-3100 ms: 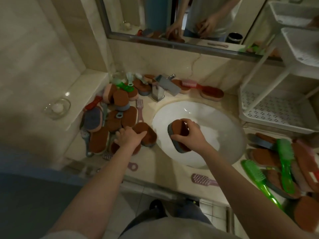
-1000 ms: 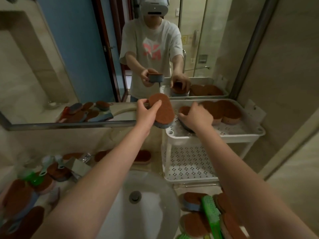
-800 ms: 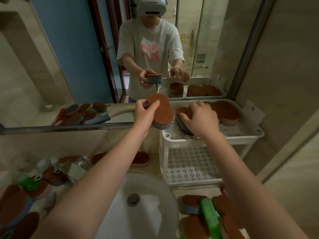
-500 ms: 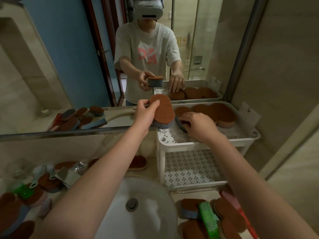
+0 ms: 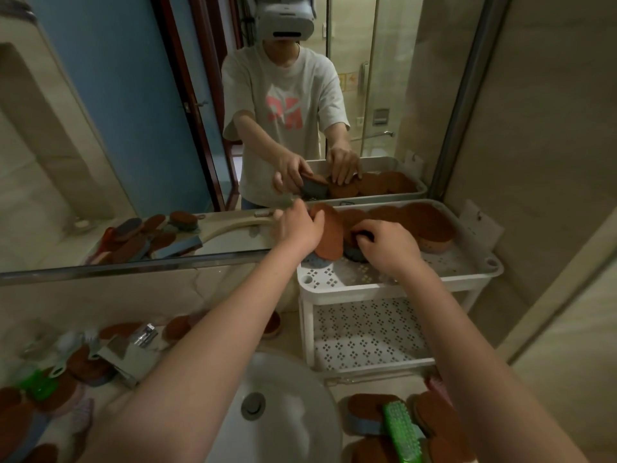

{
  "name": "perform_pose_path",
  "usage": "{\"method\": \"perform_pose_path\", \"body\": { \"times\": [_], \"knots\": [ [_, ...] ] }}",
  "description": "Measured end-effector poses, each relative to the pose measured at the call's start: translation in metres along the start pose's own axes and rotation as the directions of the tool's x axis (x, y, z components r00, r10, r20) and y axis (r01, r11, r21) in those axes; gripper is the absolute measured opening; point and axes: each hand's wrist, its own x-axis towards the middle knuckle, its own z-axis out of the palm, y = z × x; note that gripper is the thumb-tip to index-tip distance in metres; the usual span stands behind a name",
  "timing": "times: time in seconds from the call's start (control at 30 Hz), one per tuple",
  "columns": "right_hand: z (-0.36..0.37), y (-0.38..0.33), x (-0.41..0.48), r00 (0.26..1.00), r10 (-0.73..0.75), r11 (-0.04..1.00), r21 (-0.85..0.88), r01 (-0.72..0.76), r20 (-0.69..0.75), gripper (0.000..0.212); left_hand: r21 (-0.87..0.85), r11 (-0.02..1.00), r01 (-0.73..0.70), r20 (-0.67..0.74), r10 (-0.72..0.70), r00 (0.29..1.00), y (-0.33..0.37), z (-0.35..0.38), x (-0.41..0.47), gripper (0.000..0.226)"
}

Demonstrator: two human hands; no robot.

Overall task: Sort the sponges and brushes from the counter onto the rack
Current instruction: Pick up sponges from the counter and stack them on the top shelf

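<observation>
Left hand (image 5: 298,228) fingers clasping brown sponge (image 5: 329,237), tilted over rack (image 5: 384,286) top tray, right hand (image 5: 389,243) fingers curled on second sponge (image 5: 354,254) just right, row of sponges (image 5: 424,223) beyond fingers.

The right hand (image 5: 387,243) covers most of the sponge (image 5: 354,253) under it. The sink (image 5: 300,416) and the green brush (image 5: 399,429) are cut off at the bottom edge.
</observation>
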Motion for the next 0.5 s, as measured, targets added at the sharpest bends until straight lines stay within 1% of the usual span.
{"method": "perform_pose_path", "body": {
  "times": [0.07,0.1,0.17,0.2,0.27,0.33,0.37,0.43,0.47,0.5],
  "knots": [
    [0.000,0.000,0.000,1.000,0.002,1.000,0.000,-0.002,-0.004,0.030,0.155,0.988,0.012,-0.009,-0.011,1.000,-0.001,0.006,0.002,0.046],
    [0.000,0.000,0.000,1.000,0.003,1.000,-0.001,-0.003,-0.005,0.030,0.182,0.983,0.020,-0.030,-0.015,0.999,-0.001,0.008,0.002,0.046],
    [-0.001,0.000,0.000,1.000,0.009,1.000,-0.002,-0.009,-0.004,0.030,0.152,0.988,0.008,-0.075,0.004,0.997,-0.003,0.008,0.001,0.047],
    [-0.001,0.000,0.000,1.000,0.014,1.000,0.000,-0.014,-0.003,0.030,0.121,0.992,-0.034,-0.088,0.045,0.995,-0.005,0.007,0.001,0.047],
    [-0.001,0.000,0.000,1.000,0.017,1.000,0.005,-0.017,0.002,0.029,0.053,0.981,-0.184,-0.079,0.188,0.979,-0.010,0.000,-0.003,0.044],
    [-0.001,-0.001,-0.001,1.000,0.015,1.000,0.011,-0.015,0.004,0.029,-0.039,0.948,-0.315,-0.006,0.315,0.949,-0.016,-0.011,-0.010,0.041],
    [-0.002,-0.001,-0.001,1.000,0.015,1.000,0.011,-0.015,0.002,0.029,-0.066,0.937,-0.342,0.062,0.346,0.936,-0.019,-0.016,-0.015,0.043],
    [-0.001,-0.002,-0.001,1.000,0.017,1.000,0.001,-0.017,-0.008,0.029,-0.032,0.934,-0.356,0.226,0.354,0.907,-0.026,-0.022,-0.022,0.054],
    [-0.001,-0.002,-0.001,1.000,0.018,1.000,-0.005,-0.018,-0.011,0.029,0.004,0.932,-0.363,0.287,0.346,0.893,-0.028,-0.023,-0.025,0.060],
    [-0.001,-0.002,-0.001,1.000,0.019,1.000,-0.008,-0.019,-0.012,0.029,0.034,0.929,-0.370,0.313,0.341,0.886,-0.029,-0.023,-0.026,0.063]
  ]
}}
